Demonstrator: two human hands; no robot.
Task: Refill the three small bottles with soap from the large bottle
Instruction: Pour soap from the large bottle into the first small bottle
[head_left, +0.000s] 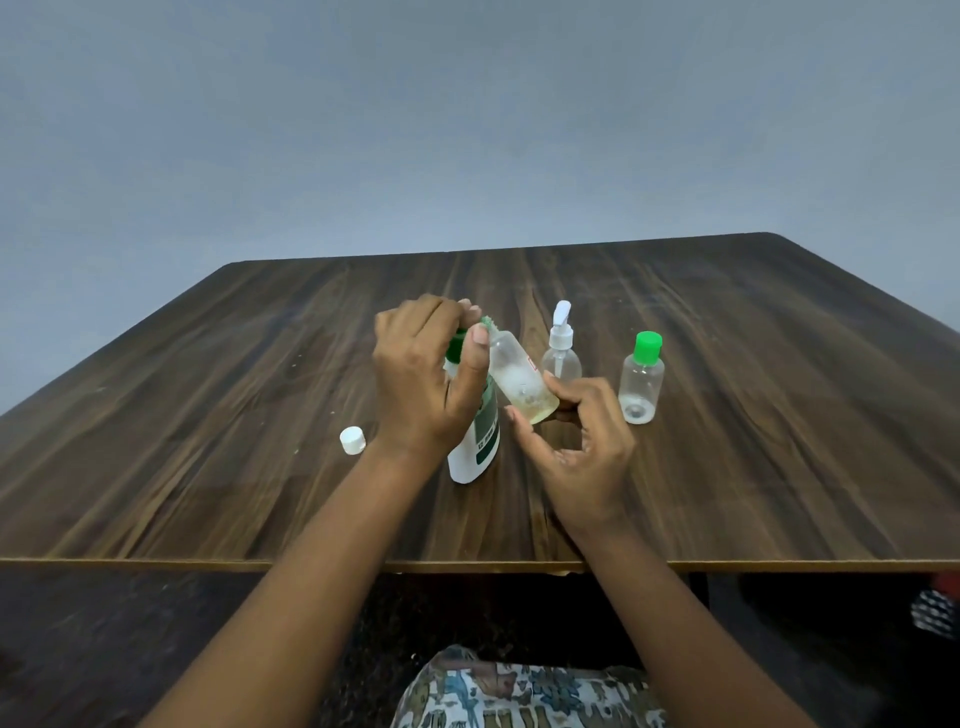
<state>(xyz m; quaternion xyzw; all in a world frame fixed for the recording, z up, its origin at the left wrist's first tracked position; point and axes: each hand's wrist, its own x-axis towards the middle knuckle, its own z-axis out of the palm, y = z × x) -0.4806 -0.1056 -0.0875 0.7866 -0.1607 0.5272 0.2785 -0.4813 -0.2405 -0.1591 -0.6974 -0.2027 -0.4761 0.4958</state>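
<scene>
Near the middle of the dark wood-grain bench (727, 467), left hand (421, 384) raised over the large white plastic bottle with a green label and green cap (478, 441), thumb and fingers (475, 345) closed around the green cap at its top; bottle upright on the bench, its lower body showing below the wrist. Just right of it, small clear plastic bottle without a cap (519, 379) held tilted, open threaded neck leaning left and up toward the left thumb, base low and to the right with a shallow pool of pale yellowish liquid inside. Right hand (576, 457) under and behind that base, fingers loosely curled, tips pinching the bottom of the small bottle; whether the bottle's neck touches the green cap cannot be told. Behind the right hand, farther back, small clear bottle with a white pump top (561, 358) standing upright, lower part hidden by the fingers. To the right, well apart from the hands, small clear bottle with a bright green flip cap (641, 379) upright and looking empty. On the left, near side, small white screw cap (352, 439) lying alone on the bench, apart from every bottle. At the bottom, patterned fabric (519, 696) over the lap below the bench's near edge.
</scene>
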